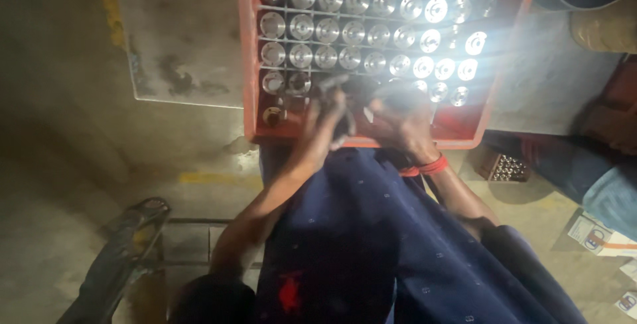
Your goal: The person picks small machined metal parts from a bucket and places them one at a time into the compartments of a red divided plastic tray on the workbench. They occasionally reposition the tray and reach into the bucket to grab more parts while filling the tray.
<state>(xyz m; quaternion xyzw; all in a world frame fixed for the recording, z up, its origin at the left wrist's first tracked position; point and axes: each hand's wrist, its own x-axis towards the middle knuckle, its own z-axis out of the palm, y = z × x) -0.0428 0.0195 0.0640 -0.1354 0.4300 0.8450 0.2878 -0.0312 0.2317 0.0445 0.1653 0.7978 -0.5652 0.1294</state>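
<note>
Metal, round and shiny, the machined parts [353, 32] fill the grid of a red crate [249, 65] just beyond both hands. The step in hand looks like loading or checking the near row, where a few cells just ahead of the fingers appear unfilled. Left hand [330, 117] is curled around something dark, too blurred to name. Right hand [398, 119], red band at the wrist, hovers bent over the crate's near edge; its grip I cannot tell. Both forearms reach forward over dark blue cloth [371, 244].

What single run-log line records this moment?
left hand: holds dark tool | right hand: over near edge | red crate: rows of shiny round metal parts
</note>
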